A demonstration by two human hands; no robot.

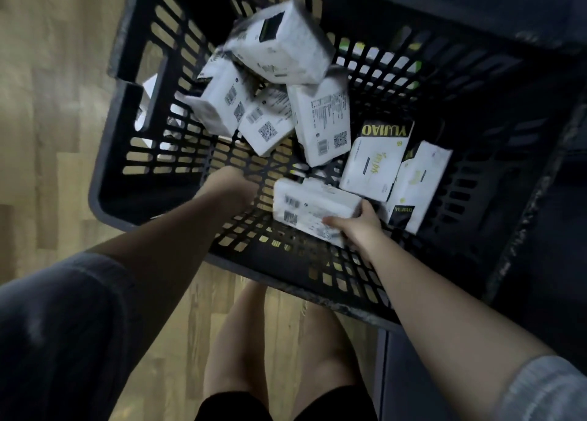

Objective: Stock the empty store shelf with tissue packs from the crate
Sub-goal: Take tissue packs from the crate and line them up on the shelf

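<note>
Head view: black slatted crate (pixel 152 195) on pale wood floor (pixel 47 118), dark shelving (pixel 540 261) at 3 o'clock. Right hand (pixel 359 227) grips a pack (pixel 313 209) low in the crate; more packs (pixel 320 122) toward 12. Left hand (pixel 232 185) reaches in, its fingers too blurred to tell.

The crate (pixel 317 277) is dark moulded plastic with a slotted lattice, matt, its rim scuffed and rough with pale grime. The tissue packs (pixel 322 118) are wrapped in thin white plastic film, faintly glossy and crinkled, printed with black barcodes. The floor (pixel 47 103) looks like pale wood-grain planks, smooth. Both sleeves (pixel 63 325) are soft matt cloth.
</note>
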